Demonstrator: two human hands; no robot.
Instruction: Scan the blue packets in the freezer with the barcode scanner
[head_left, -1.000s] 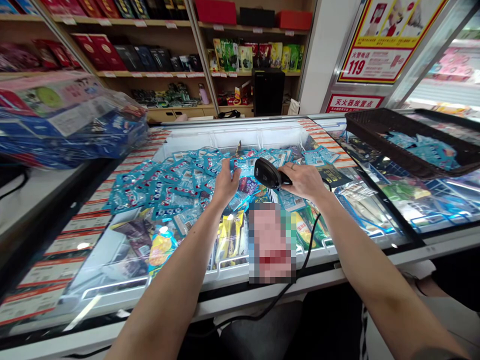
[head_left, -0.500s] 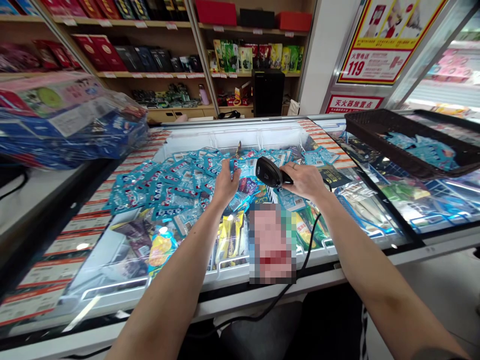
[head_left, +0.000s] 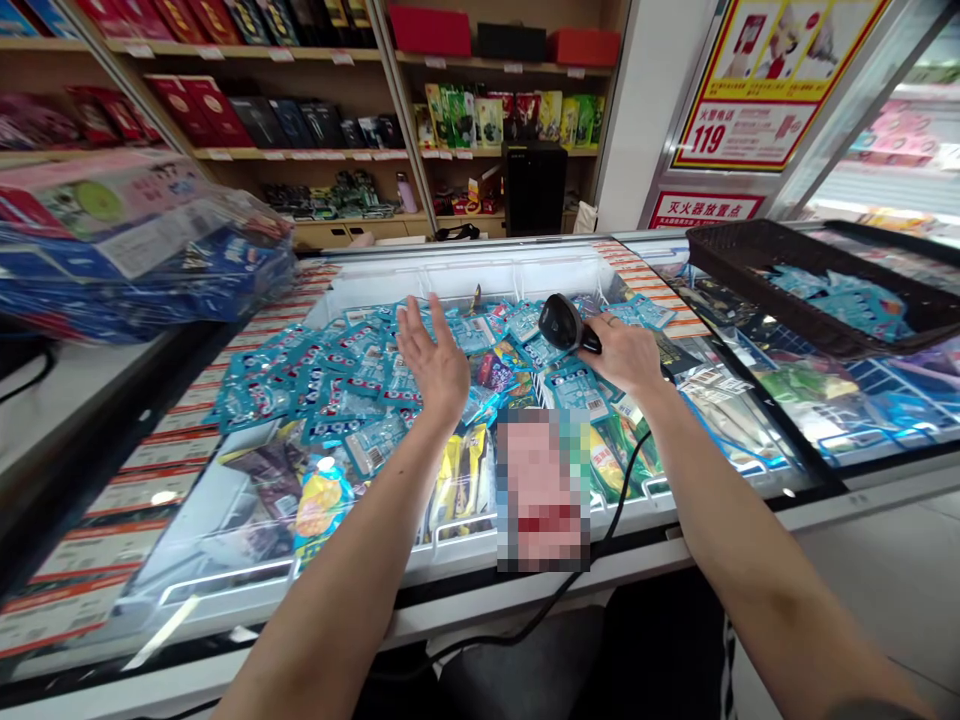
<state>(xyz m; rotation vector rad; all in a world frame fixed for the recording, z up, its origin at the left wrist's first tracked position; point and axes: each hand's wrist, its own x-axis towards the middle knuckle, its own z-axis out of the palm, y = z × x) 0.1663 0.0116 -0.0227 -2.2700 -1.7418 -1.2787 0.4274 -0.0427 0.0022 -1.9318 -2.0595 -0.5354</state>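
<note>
My left hand [head_left: 436, 365] is raised over the blue packets with its fingers spread and nothing in it. My right hand [head_left: 624, 352] grips a black barcode scanner [head_left: 562, 322] by its handle, the head pointing left and away from me. Many small blue packets [head_left: 341, 382] lie heaped on the glass top of a chest freezer [head_left: 191, 535]. Several more sit just under the scanner, one [head_left: 576, 390] with its barcode side up. A black cable [head_left: 628, 460] runs down from my right hand past the freezer's front edge.
A dark brown basket [head_left: 765, 300] holding blue packets stands at the right. Plastic-wrapped boxes [head_left: 135, 245] are stacked at the left. A blurred-out pink rectangular object [head_left: 544, 490] lies near the front edge. Stocked shelves [head_left: 300, 152] rise behind the freezer.
My left hand has moved left, and its fingers have spread from a closer pose. My right hand has shifted the scanner slightly right, uncovering more packets beneath it.
</note>
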